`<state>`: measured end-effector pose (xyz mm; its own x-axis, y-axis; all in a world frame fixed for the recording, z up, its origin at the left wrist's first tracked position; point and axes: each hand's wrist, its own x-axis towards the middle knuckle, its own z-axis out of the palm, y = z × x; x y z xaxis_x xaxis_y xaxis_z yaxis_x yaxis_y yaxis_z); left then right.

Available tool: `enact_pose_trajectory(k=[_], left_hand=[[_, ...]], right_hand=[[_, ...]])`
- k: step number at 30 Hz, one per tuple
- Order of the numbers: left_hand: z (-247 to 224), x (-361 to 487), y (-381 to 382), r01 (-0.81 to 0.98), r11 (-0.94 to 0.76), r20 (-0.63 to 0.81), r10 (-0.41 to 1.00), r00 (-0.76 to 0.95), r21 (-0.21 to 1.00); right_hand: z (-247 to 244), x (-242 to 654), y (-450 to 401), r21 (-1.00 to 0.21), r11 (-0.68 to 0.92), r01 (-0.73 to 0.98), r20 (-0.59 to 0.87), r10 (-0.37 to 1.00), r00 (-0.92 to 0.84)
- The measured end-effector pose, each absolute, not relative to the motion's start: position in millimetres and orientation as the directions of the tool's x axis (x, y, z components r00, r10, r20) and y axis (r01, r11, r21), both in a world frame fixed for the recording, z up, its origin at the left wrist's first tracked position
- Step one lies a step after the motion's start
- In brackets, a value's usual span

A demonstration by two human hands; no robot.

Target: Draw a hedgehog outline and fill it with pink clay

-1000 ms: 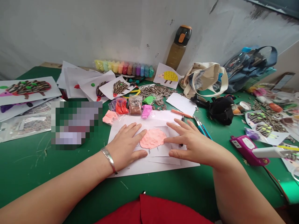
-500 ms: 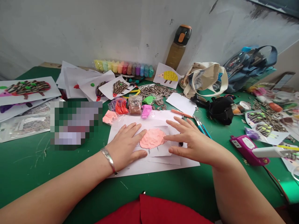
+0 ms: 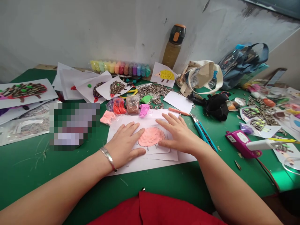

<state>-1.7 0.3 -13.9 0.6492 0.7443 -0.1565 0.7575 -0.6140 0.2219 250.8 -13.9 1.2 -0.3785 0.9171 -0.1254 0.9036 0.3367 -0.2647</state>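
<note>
Seen from the head view, the right hand [image 3: 175, 131] has shifted toward 11 o'clock since the earlier frame, its thumb now at the edge of the pink clay [image 3: 151, 136], while the left hand [image 3: 127, 142] has stayed put. Taking that clay as the clock's centre, the right hand lies around 3 with fingers spread and nothing gripped; whether its fingers press on the paper I cannot tell. At 9, the left hand is laid flat on the white paper [image 3: 131, 168], fingers extended and gripping nothing, its index finger by the clay's left edge. As for progress, the clay looks spread into a rounded patch on the drawing's sheet; its surface is dented, and the short pen strokes [image 3: 147, 149] at 6 remain uncovered. Toward 11, a brown packet [image 3: 132, 105] and a red packet [image 3: 119, 107] hold clay, and beyond them a row of clear packets [image 3: 120, 68] holds many colours. Between 12 and 1 stands a drink bottle [image 3: 172, 53]; its contents are unclear. Between 1 and 2, the cream bag [image 3: 205, 82] holds crumpled clear plastic. At 9, a clear pouch [image 3: 35, 125] contains small mottled pieces.
</note>
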Motion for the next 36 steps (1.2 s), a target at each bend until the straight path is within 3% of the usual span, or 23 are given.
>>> enact_pose_trajectory(k=[9, 16, 27, 36], left_hand=[[-14, -2, 1, 0.749, -0.622, -0.146, 0.739, 0.658, 0.228], [-14, -2, 1, 0.753, -0.619, -0.152, 0.741, 0.654, 0.223], [-12, 0, 1, 0.758, -0.620, -0.166, 0.741, 0.651, 0.203], [-13, -2, 1, 0.763, -0.611, -0.181, 0.743, 0.645, 0.211]], right_hand=[[-5, 253, -7, -0.328, 0.290, 0.899, -0.143, 0.926, -0.351], [4, 266, -5, -0.523, 0.199, 0.829, -0.155, 0.934, -0.323], [-7, 251, -7, -0.311, 0.276, 0.909, -0.140, 0.933, -0.331], [0, 262, -3, -0.479, 0.197, 0.856, -0.180, 0.932, -0.316]])
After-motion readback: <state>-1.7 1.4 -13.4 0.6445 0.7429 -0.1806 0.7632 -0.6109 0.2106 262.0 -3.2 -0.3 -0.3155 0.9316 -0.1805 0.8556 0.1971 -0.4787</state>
